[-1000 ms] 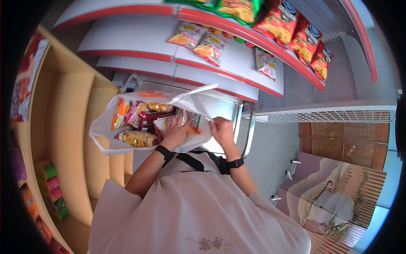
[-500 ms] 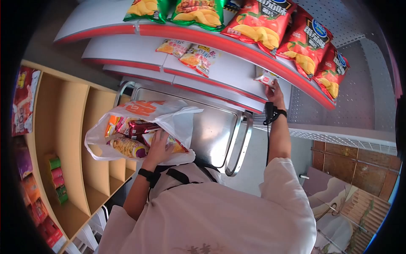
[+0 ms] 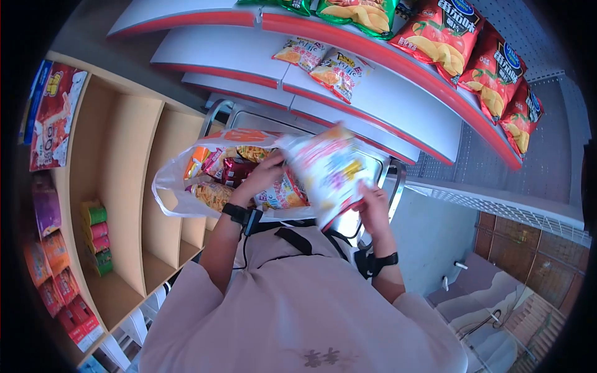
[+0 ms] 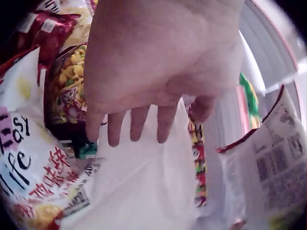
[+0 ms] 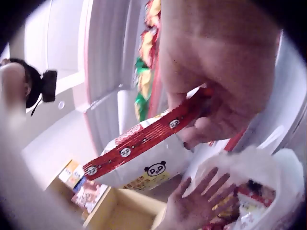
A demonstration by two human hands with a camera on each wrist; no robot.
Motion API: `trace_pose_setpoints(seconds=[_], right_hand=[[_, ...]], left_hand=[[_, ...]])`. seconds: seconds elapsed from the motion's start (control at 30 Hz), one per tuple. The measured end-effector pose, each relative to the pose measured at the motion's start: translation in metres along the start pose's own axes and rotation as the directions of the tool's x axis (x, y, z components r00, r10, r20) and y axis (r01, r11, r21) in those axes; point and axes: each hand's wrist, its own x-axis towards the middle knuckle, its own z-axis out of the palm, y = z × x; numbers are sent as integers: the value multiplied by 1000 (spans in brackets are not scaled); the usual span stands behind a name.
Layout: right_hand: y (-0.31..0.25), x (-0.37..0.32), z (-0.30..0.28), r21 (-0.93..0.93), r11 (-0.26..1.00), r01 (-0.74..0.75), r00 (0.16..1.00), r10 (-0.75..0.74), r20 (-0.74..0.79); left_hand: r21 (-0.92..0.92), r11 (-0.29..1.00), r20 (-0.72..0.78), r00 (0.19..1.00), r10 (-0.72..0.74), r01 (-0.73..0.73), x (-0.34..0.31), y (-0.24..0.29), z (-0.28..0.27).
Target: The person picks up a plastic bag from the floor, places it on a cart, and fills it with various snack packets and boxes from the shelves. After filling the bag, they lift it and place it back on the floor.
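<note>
Snack packet (image 3: 328,175), white with a red sealed edge (image 5: 148,136), hangs from the right hand (image 3: 375,210), whose fingers and thumb curl round one end of that edge. Its long axis slants from the right hand up and leftward, away from the body; the far end points towards the shelves beyond both hands, and the red edge lies nearest the person. The packet sits between the hands, blurred, over the right side of the white plastic bag (image 3: 166,186). The left hand (image 3: 266,174) is over the bag's mouth, fingers spread and nearly straight, gripping nothing; whether it touches the bag film cannot be told. Colourful packets (image 3: 211,195) lie inside the bag, left of and below the left hand.
</note>
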Motion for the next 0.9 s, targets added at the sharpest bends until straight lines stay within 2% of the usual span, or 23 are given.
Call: trace_pose_setpoints(seconds=[0.03,0.07,0.1,0.13,0.2,0.23,0.27,0.3,0.33,0.37,0.4,0.43,0.47,0.53,0.57,0.6,0.67,0.73,0.77,0.8,0.83,0.9], right_hand=[[10,-8,20,-48,999,-7,998,9,56],[18,-12,39,-178,984,-29,997,41,67],[23,-13,58,-250,968,-31,995,54,85],[27,-13,76,-356,934,-29,995,63,84],[47,-5,91,-644,726,242,963,-98,251],[44,-3,99,-788,596,155,966,74,247],[44,-6,109,-791,592,154,968,70,241],[45,-8,121,-911,294,290,957,-75,280],[47,-9,130,-934,-50,353,914,-193,356],[52,-5,133,-963,-54,263,946,-182,269],[53,0,136,-964,-66,257,947,-183,265],[52,6,136,-950,-188,248,868,-393,304],[52,11,135,-929,-305,212,740,-571,356],[66,29,116,-966,-238,105,863,-460,207],[89,54,80,-981,-57,187,922,-334,196],[84,55,81,-976,55,213,921,-343,182],[77,50,91,-969,-9,246,831,-512,216],[57,28,118,-973,-11,231,832,-517,203],[51,20,127,-976,-7,220,831,-523,191],[53,14,130,-973,-44,229,785,-582,211],[57,15,124,-973,-58,223,772,-598,213],[61,19,112,-974,-76,213,757,-617,214]], left_hand=[[-460,880,-21,990,-142,116,-10,-1,-7],[-813,551,34,960,-278,188,-17,-2,-16],[-954,251,39,894,-445,167,-18,5,-26],[-989,61,98,910,-403,134,-25,16,-37],[-982,-130,179,881,-437,135,-46,17,-52],[-984,-107,178,861,-476,144,-56,18,-60],[-983,-111,182,864,-469,147,-64,20,-67],[-987,-70,160,850,-502,145,-71,23,-75],[-989,-29,137,835,-533,144,-77,22,-81],[-963,-220,244,858,-452,158,-84,11,-91],[-960,-229,248,861,-444,158,-86,1,-94],[-966,-102,252,762,-596,239,-86,-8,-96],[-942,9,223,643,-733,336,-86,-11,-99],[-923,-27,298,667,-683,385,-82,-30,-95],[-872,202,221,726,-651,447,-78,-20,-88],[-774,423,153,788,-596,470,-71,-11,-80],[-803,383,180,797,-576,458,-54,-10,-67],[-756,585,94,933,-348,294,-37,-23,-45],[-694,653,78,934,-349,302,-24,-15,-41],[-704,590,228,912,-340,396,-8,-14,-38],[-608,655,179,881,-438,449,8,-28,-27],[-506,702,118,846,-520,501,21,-15,-23]])
